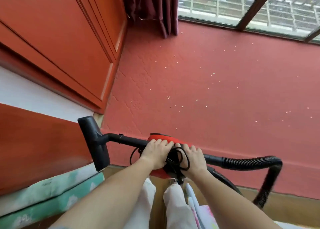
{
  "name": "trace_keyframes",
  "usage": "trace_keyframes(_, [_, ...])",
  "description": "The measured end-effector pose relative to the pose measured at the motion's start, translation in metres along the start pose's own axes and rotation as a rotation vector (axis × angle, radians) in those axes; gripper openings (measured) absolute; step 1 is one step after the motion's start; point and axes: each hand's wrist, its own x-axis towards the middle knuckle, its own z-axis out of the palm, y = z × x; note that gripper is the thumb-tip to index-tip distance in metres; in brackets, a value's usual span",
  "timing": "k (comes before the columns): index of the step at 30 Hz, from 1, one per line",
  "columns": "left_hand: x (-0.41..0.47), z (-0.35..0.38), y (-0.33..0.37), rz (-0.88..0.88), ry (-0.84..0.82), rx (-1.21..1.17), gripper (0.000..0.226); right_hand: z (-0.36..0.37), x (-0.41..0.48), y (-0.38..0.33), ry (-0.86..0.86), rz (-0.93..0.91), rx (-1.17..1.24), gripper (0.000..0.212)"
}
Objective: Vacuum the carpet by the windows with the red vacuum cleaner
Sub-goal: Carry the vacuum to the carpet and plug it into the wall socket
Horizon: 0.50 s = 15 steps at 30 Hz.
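Observation:
In front of my legs I carry the red vacuum cleaner [156,138] above the floor. My left hand [155,153] grips the top of its red body. My right hand [193,157] grips the body beside it, and a bundled black cord [176,157] lies between the two hands. A black tube [128,139] runs left to the black floor head [94,142], which hangs in the air. The ribbed black hose [251,162] loops away to the right. Beyond lies the red carpet [207,83] on a raised step, strewn with pale crumbs [168,97].
Windows [216,3] line the far edge of the carpet, with a dark red curtain [152,7] in the corner. An orange-red cabinet [60,38] walls the left side. Green patterned bedding [52,190] lies at lower left. Wooden floor [285,202] is underfoot.

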Motion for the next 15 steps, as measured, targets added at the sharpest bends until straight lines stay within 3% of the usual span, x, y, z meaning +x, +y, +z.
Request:
trace_keyframes(9, [0.096, 0.156, -0.075, -0.111, -0.088, -0.032, 0.057, 0.143, 0.144, -0.014, -0.097, -0.106, 0.043, 0.038])
trace_keyframes(15, [0.117, 0.236, -0.119, -0.19, -0.128, -0.066, 0.058, 0.223, 0.205, -0.043, -0.113, -0.194, 0.027, 0.056])
